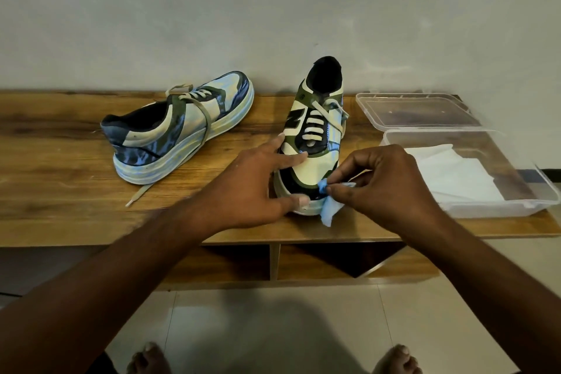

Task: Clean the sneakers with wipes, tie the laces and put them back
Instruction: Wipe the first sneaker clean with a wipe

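A single wide-angle head view looks forward and steeply down from above, facing the wall behind the wooden worktop. It sits close: forearms fill the foreground, and floor tiles lie below the worktop's front edge.

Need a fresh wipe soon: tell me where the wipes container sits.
Head view: the wipes container sits at the bench's right end, beside the right hand, its lid behind.

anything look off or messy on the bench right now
The left sneaker has an untied lace trailing loose across the wooden bench. The wipe container's lid lies off behind it. Nothing spilled or damaged.
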Demonstrator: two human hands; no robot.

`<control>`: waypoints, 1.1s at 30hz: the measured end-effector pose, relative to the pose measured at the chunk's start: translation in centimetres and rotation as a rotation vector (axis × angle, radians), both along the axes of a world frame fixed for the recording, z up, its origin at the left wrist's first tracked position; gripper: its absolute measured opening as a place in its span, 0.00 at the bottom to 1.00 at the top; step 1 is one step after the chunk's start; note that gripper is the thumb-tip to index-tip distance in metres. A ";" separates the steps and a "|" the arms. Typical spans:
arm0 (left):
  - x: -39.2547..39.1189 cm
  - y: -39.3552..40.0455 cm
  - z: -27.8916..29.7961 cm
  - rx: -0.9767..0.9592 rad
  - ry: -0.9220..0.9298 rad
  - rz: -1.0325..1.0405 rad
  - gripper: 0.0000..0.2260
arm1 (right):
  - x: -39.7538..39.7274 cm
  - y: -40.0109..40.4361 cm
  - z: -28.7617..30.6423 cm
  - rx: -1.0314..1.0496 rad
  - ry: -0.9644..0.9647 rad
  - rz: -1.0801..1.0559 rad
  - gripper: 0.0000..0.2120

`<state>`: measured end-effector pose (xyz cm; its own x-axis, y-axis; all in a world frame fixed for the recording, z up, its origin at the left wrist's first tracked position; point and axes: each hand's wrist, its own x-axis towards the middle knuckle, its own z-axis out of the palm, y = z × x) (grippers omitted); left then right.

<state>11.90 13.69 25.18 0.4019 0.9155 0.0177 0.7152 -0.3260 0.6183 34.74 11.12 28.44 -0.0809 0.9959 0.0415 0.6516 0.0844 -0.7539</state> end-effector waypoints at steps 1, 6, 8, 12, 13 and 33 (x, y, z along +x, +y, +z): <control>0.0 0.1 -0.2 -0.012 -0.065 0.020 0.36 | 0.3 0.1 -0.1 -0.012 -0.024 -0.035 0.08; 0.3 0.4 -1.1 -0.036 -0.153 0.079 0.32 | -0.2 -1.2 -1.0 0.002 -0.031 -0.095 0.10; 0.4 0.4 -1.3 -0.035 -0.176 0.084 0.34 | -1.0 -2.5 -1.5 0.046 0.002 -0.069 0.10; 0.4 0.4 -1.5 -0.029 -0.175 0.077 0.33 | -2.0 -4.1 -2.4 0.144 -0.032 -0.031 0.10; 0.4 0.4 -1.4 -0.029 -0.168 0.073 0.33 | -1.8 -3.9 -2.6 0.150 -0.006 -0.047 0.10; 1.1 0.4 -1.4 -0.005 -0.130 0.134 0.34 | -0.3 -1.6 -2.8 0.169 0.026 -0.158 0.10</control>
<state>12.98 14.08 23.80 0.2711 0.9609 0.0568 0.6657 -0.2298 0.7100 34.47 9.57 25.59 0.0787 0.9748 0.2088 0.6471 0.1093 -0.7545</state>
